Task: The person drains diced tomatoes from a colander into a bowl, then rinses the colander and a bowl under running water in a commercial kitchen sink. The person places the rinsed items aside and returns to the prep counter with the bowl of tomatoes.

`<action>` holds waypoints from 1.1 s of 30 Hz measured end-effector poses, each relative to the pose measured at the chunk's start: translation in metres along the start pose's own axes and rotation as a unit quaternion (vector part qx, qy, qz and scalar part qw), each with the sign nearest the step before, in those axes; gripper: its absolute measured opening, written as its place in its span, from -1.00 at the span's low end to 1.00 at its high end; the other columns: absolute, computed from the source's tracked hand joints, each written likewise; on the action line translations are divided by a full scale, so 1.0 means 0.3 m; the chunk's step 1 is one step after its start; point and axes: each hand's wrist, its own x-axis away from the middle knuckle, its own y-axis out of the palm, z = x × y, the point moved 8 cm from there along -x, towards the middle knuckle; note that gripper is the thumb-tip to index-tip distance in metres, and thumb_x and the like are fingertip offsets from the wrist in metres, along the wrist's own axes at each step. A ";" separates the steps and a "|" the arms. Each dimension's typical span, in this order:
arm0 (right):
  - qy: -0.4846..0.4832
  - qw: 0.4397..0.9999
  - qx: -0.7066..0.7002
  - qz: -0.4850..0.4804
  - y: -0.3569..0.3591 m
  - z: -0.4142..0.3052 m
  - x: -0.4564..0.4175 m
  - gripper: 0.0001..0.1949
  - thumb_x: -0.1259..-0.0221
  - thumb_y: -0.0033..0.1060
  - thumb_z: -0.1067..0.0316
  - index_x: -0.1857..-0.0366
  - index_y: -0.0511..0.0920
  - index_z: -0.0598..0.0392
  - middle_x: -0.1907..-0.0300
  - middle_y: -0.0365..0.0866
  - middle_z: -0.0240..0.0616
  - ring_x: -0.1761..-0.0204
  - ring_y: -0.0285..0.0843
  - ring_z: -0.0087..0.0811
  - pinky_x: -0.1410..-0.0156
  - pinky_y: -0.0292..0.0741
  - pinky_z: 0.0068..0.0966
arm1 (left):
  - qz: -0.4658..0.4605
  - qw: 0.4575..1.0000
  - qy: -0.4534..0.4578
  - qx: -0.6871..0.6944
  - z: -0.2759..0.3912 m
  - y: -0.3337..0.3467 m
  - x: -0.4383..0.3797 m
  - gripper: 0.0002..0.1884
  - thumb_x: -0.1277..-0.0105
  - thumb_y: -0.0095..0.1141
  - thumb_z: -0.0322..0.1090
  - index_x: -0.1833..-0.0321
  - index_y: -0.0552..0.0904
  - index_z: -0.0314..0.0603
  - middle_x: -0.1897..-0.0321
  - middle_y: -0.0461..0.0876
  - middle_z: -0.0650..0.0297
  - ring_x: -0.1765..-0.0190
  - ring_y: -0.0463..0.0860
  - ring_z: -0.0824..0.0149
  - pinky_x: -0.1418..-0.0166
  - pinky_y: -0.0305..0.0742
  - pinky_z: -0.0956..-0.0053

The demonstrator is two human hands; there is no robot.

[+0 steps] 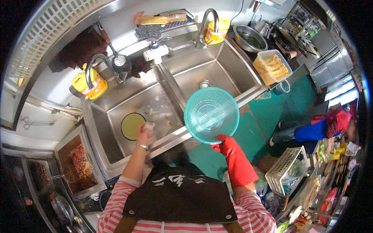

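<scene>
My right hand (225, 145), in a red rubber glove, grips the rim of a teal plastic colander (211, 115) and holds it over the front edge of the right sink basin (215, 72). The colander looks empty. My left hand (144, 134) is bare and blurred, over the left stainless steel basin (116, 107). It seems closed around a small whitish thing that I cannot make out. Beside it lies a round yellow-green disc (133, 126) with a dark rim. Small food scraps (166, 118) lie on the wet basin floor.
Yellow jugs (92, 83) stand behind the basins, near curved faucets (214, 19). At the right are a metal bowl of greens (250, 38) and a clear tub of yellowish food (272, 66). A white basket (285, 170) and another person (314, 128) are further right.
</scene>
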 end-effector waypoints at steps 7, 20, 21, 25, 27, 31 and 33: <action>0.040 0.998 0.001 -0.046 0.147 0.065 -0.057 -0.60 -0.20 0.02 0.11 0.05 0.42 0.23 0.33 0.62 -0.01 0.44 0.61 -0.15 0.45 0.55 -0.36 | -0.005 0.991 -0.047 0.123 0.117 -0.379 0.000 -0.64 -0.10 -0.10 -0.38 -0.02 0.43 -0.13 0.25 0.59 0.15 0.35 0.58 0.26 0.40 0.54 0.37; -0.178 0.906 0.258 0.285 0.113 -0.183 0.447 -0.57 -0.20 0.10 -0.07 0.30 0.50 0.19 0.63 0.51 -0.21 0.69 0.45 -0.35 0.59 0.41 -0.45 | -0.134 0.950 -0.127 0.251 0.331 -0.435 -0.141 -0.64 -0.27 -0.02 0.06 0.11 0.52 -0.07 0.18 0.62 0.24 0.24 0.63 0.28 0.35 0.53 0.40; -0.235 0.881 0.275 0.305 0.195 -0.226 0.515 -0.62 -0.23 0.08 -0.01 0.31 0.50 0.18 0.63 0.51 -0.22 0.72 0.41 -0.40 0.63 0.37 -0.48 | -0.120 0.957 -0.127 0.232 0.306 -0.463 -0.198 -0.63 -0.27 -0.01 0.09 0.12 0.52 -0.04 0.18 0.63 0.26 0.27 0.64 0.30 0.38 0.52 0.43; -0.356 0.889 0.249 0.142 0.679 -0.308 0.520 -0.78 -0.29 -0.01 0.22 0.25 0.53 0.16 0.60 0.52 -0.26 0.64 0.44 -0.46 0.53 0.41 -0.52 | -0.046 0.978 -0.114 0.170 0.352 -0.431 -0.251 -0.61 -0.29 -0.01 0.12 0.14 0.49 -0.05 0.20 0.63 0.27 0.35 0.67 0.33 0.49 0.49 0.55; -0.374 0.885 0.278 -0.008 0.963 -0.308 0.403 -0.76 -0.24 0.05 0.32 0.08 0.53 0.16 0.37 0.62 -0.23 0.36 0.58 -0.42 0.22 0.52 -0.50 | -0.028 0.964 -0.103 0.245 0.400 -0.384 -0.269 -0.61 -0.36 -0.11 0.03 0.05 0.44 -0.17 0.12 0.59 0.15 0.15 0.64 0.20 0.21 0.53 0.33; -0.446 0.767 0.439 -0.144 1.416 -0.323 0.032 -0.64 -0.12 0.19 0.25 0.02 0.51 0.19 0.13 0.61 -0.08 0.06 0.58 -0.23 -0.05 0.48 -0.40 | -0.090 0.934 -0.101 0.330 0.461 -0.273 -0.281 -0.58 -0.43 -0.29 -0.07 -0.06 0.39 -0.32 -0.05 0.52 -0.03 -0.08 0.55 0.00 -0.21 0.44 0.11; -0.552 0.663 0.495 -0.106 1.636 -0.381 -0.038 -0.61 -0.07 0.19 0.24 0.02 0.51 0.17 0.07 0.58 -0.02 0.01 0.55 -0.09 -0.11 0.45 -0.30 | -0.124 0.928 -0.074 0.344 0.474 -0.282 -0.293 -0.59 -0.43 -0.28 -0.08 -0.05 0.39 -0.32 -0.05 0.51 -0.05 -0.08 0.54 -0.02 -0.21 0.43 0.10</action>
